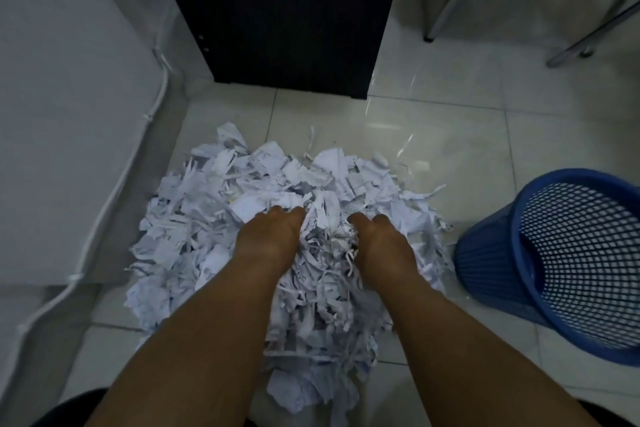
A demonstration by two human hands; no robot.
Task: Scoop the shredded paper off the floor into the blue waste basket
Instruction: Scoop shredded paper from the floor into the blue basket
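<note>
Flanking a shredded paper [325, 253] clump, left hand [270, 236] and right hand [381, 243] dig in; grip unclear.

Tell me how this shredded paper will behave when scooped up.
Probably very light and floppy: the shredded paper is loose thin strips and scraps. It will likely shed bits when lifted, since nothing visibly binds the heap. It should compress easily: the left hand and right hand are sunk into it.

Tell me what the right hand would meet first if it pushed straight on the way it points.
More shredded paper: the right hand is dug into the pile up to the knuckles. Past the heap lies bare floor tile, then the black cabinet; depth is hard to judge.
</note>
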